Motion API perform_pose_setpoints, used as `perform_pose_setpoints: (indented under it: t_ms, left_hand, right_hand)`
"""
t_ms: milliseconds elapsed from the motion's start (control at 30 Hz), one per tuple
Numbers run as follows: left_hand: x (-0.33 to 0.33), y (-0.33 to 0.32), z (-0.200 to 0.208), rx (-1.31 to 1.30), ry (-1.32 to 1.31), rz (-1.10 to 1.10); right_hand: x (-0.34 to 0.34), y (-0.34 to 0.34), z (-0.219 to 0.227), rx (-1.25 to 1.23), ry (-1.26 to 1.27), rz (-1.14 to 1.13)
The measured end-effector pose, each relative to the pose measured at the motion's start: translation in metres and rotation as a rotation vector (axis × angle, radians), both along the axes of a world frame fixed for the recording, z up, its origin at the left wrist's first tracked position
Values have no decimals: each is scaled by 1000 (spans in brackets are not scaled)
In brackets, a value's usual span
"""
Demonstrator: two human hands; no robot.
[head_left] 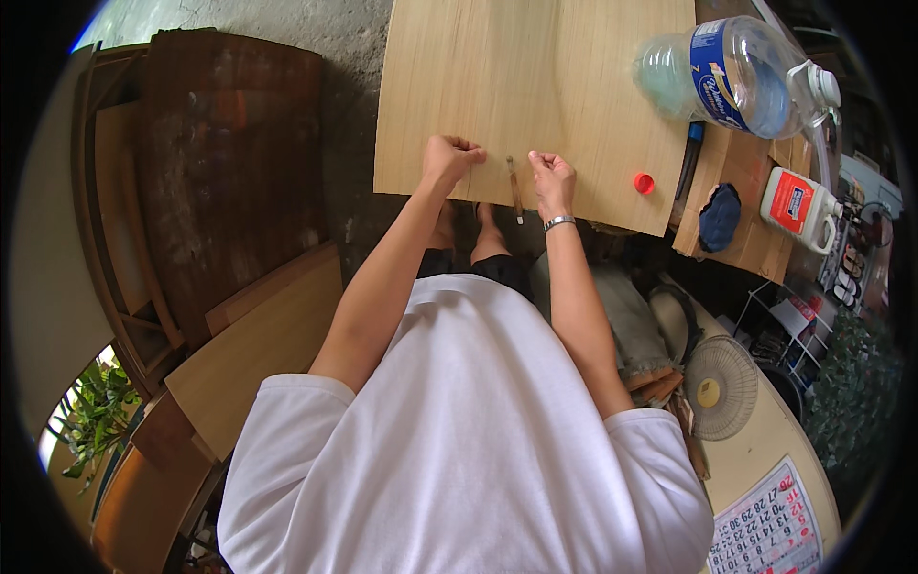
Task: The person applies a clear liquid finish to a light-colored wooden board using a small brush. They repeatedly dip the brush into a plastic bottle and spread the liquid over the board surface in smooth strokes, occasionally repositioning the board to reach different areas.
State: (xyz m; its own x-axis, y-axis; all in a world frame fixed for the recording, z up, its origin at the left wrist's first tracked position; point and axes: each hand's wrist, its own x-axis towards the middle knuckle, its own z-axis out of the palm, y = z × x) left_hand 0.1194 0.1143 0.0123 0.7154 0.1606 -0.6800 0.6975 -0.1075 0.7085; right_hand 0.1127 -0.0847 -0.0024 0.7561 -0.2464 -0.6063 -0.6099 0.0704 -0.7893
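Observation:
My left hand (451,161) is closed in a pinch just above the near edge of a light wood board (535,86). Whatever its fingertips hold, if anything, is too small to make out. A short way to the right, my right hand (553,180), with a metal band at the wrist, also has its thumb and fingers pressed together. I cannot see what lies in that pinch either. Between the hands, and apart from both, a slim brush-like tool (515,191) with a brown handle lies across the board's near edge, its pale end sticking out past it.
On the right are a red cap (644,183), a large clear bottle (741,77) on its side, a dark tool with a blue end (688,161), a dark blue cloth pad (720,218) and a white jug (801,210). A fan (721,387) stands behind my right arm; dark wood panels (229,172) stand left.

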Motion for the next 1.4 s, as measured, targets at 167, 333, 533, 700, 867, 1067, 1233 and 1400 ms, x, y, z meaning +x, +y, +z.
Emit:
perform_pose_setpoints:
  t_ms: [167, 333, 533, 700, 867, 1067, 1233, 1400]
  left_hand:
    - [-1, 5, 11, -134, -3, 27]
    - [-3, 9, 13, -205, -36, 38]
    - [-4, 12, 3, -119, -15, 66]
    - [-6, 25, 5, -100, -51, 50]
    - [-10, 47, 12, -125, -36, 66]
    - [-20, 67, 11, 10, -76, -9]
    - [-28, 64, 33, 443, -36, -118]
    - [-60, 61, 53, 748, -11, 199]
  right_hand:
    - [3, -11, 10, 144, 72, 9]
    - [12, -17, 9, 92, 18, 133]
    - [7, -26, 4, 169, 50, 48]
    - [17, -48, -1, 3, -37, 45]
    - [26, -57, 27, -658, -241, 114]
    - [-22, -6, 63, -892, -123, 1112]
    - [-21, 5, 45, -880, -186, 1154]
    - [-10, -34, 60, 35, 71, 860]
